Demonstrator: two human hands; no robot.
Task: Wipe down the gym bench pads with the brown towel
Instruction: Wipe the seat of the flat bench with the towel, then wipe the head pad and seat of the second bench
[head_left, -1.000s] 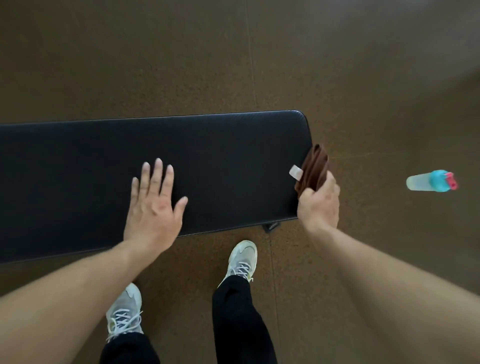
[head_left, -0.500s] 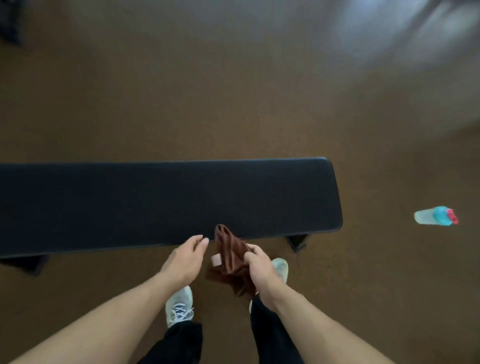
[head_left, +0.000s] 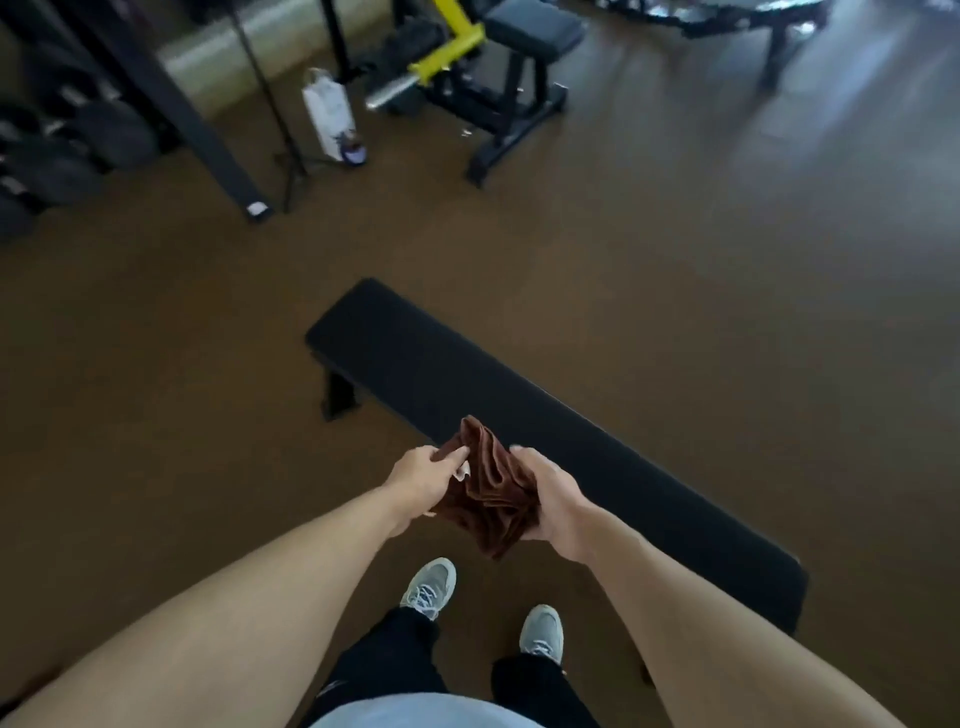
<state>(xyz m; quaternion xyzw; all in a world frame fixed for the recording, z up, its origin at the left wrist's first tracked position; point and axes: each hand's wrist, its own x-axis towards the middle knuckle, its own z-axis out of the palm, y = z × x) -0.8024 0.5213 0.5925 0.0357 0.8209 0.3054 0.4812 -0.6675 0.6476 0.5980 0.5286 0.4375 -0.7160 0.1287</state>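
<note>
Hands, left (head_left: 422, 475) and right (head_left: 551, 498), grip bunched brown towel (head_left: 493, 496) above black bench pad (head_left: 519, 421); white bag (head_left: 332, 117) beyond.

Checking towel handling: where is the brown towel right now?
In the head view, the brown towel is centre frame, held between both hands, above the black bench pad's near edge.

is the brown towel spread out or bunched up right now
Bunched up: the brown cloth towel hangs in crumpled folds between the left hand and right hand, off the bench.
</note>
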